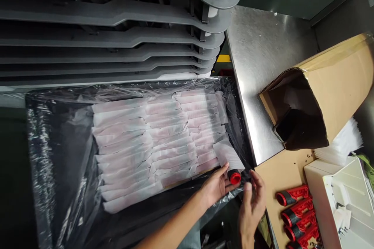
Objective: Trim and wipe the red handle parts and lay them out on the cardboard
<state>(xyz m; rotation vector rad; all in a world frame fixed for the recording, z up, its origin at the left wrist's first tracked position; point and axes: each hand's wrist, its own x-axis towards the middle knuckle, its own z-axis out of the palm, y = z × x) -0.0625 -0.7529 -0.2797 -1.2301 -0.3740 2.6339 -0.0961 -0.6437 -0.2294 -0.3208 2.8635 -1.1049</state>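
My left hand (215, 185) is closed around a red-and-black handle (234, 177) partly covered by a white foam sleeve (227, 154). It holds it at the near right corner of a black bin lined with clear plastic (55, 151). Rows of white-sleeved handles (152, 144) fill the bin. My right hand (253, 201) is just right of the handle's red end, fingers bent near the plastic liner's edge; what it pinches, if anything, is unclear.
A stack of grey trays (117, 19) rises behind the bin. On the right are a steel table (260, 66), an open cardboard box (318, 93) on its side, several bare red-and-black handles (295, 210) on cardboard, a pile of white sleeves (341, 144) and a white bin (341, 198).
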